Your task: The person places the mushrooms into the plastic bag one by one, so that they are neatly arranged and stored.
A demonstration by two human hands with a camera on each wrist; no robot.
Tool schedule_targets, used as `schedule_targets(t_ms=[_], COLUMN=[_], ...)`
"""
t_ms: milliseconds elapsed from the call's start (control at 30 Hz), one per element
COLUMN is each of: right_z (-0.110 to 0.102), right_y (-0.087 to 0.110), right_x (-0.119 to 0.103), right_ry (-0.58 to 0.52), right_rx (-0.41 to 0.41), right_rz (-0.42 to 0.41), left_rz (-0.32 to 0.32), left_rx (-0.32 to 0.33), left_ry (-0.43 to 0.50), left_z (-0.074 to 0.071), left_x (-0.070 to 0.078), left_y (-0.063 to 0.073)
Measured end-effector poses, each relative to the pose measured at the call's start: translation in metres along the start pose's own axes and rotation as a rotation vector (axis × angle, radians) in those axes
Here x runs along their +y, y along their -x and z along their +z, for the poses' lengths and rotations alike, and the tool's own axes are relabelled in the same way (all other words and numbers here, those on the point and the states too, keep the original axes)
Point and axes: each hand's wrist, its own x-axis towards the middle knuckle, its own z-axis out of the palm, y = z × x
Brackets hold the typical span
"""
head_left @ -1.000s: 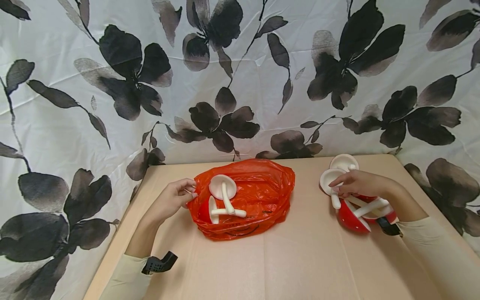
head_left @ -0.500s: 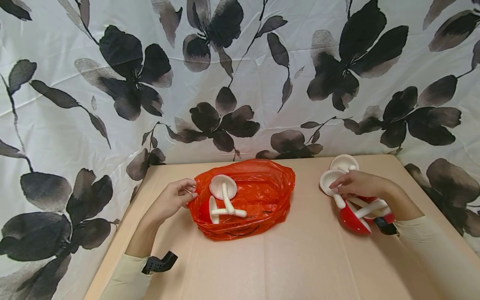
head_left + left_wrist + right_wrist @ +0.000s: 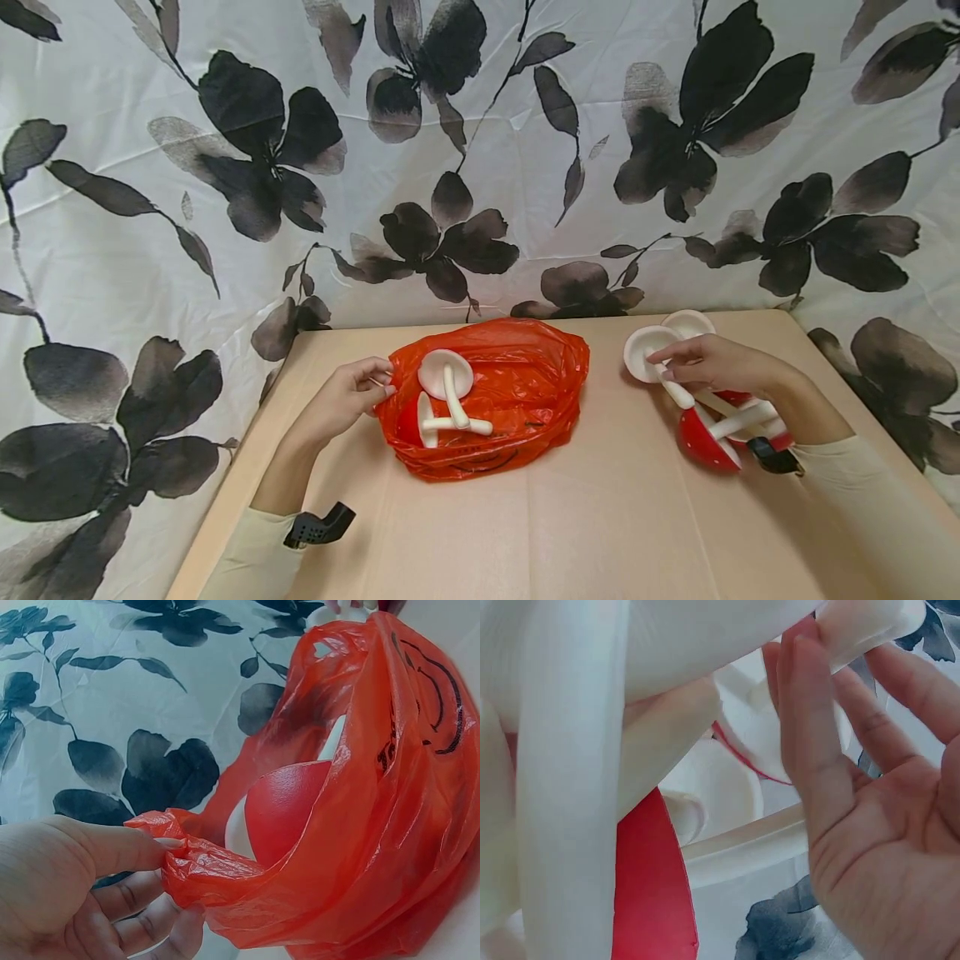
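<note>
My left hand (image 3: pixel 348 392) pinches the left rim of a red plastic bag (image 3: pixel 536 375); in the left wrist view the bunched plastic (image 3: pixel 202 859) sits between thumb and fingers. Two toy mushrooms lie in the bag: one with its pale cap underside (image 3: pixel 432 375) facing up, the other on its side with a white stem (image 3: pixel 471 427). At the right, my right hand (image 3: pixel 723 367) pinches another toy mushroom (image 3: pixel 642 353) by its stem, cap underside up. Below that hand lie more toy mushrooms, one with a red, white-dotted cap (image 3: pixel 703 442), partly hidden by the hand.
Behind the held mushroom, another pale cap (image 3: pixel 688 322) lies near the table's back edge. The light wooden table (image 3: pixel 525 533) stands against a white cloth (image 3: pixel 555 175) with dark flowers. Black wrist cameras (image 3: pixel 321 527) sit at both cuffs.
My right hand has shifted the pinched mushroom a little to the left and back, its cap moving away from the pile. The left hand and the bag stay still.
</note>
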Motion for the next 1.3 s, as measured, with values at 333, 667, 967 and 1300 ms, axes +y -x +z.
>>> schedule_targets(t_ms=[333, 667, 967, 1300], right_z=[0.003, 0.007, 0.01, 0.014], right_y=[-0.002, -0.003, -0.002, -0.001], right_x=[-0.002, -0.009, -0.016, -0.029], right_ry=[-0.051, -0.025, -0.014, -0.021], right_rx=[-0.07, -0.038, -0.014, -0.035], right_rz=[-0.141, -0.206, -0.226, -0.297], left_rz=[0.003, 0.004, 0.015, -0.009], left_rx=[0.005, 0.011, 0.014, 0.018], left_ry=[-0.003, -0.006, 0.003, -0.011], left_z=[-0.001, -0.003, -0.003, -0.004], left_x=[0.001, 0.002, 0.002, 0.004], left_y=[-0.001, -0.001, 0.0, 0.003])
